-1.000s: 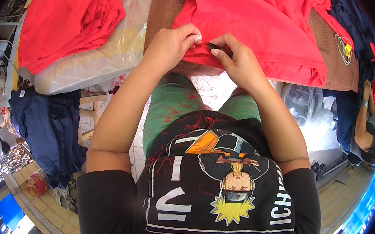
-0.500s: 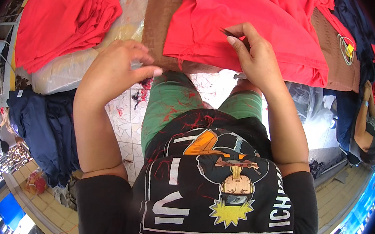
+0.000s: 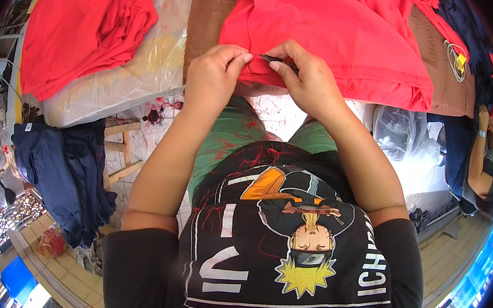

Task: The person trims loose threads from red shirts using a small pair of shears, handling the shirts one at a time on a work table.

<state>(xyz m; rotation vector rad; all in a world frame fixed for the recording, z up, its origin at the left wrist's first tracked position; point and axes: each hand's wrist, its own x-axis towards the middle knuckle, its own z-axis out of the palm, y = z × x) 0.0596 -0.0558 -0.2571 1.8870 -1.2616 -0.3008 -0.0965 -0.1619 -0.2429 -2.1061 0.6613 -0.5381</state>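
Note:
A red garment point(image 3: 340, 38) lies spread over the brown cloth-covered surface point(image 3: 210, 8) in front of me, its hem towards my lap. At its near left corner my left hand point(image 3: 213, 70) pinches the edge of the fabric between thumb and fingers. Close beside it, my right hand point(image 3: 310, 80) is closed round small dark thread snips point(image 3: 274, 59), mostly hidden by the fingers. Their pointed tip faces left, a short gap from my left fingertips. Whether the blades are apart cannot be made out.
Red garments point(image 3: 93, 20) are heaped at left on a plastic-wrapped slab point(image 3: 89, 91). Below hang dark blue garments point(image 3: 64, 166), beside a wooden frame point(image 3: 123, 148). At right are a looped cord point(image 3: 457, 64), a clear plastic bag point(image 3: 400, 133) and another person's arm point(image 3: 481, 156). Red threads litter my lap.
My left hand has moved right and forward from open air to the garment's corner and closed on it. My right hand has shifted left with the snips, towards the left hand.

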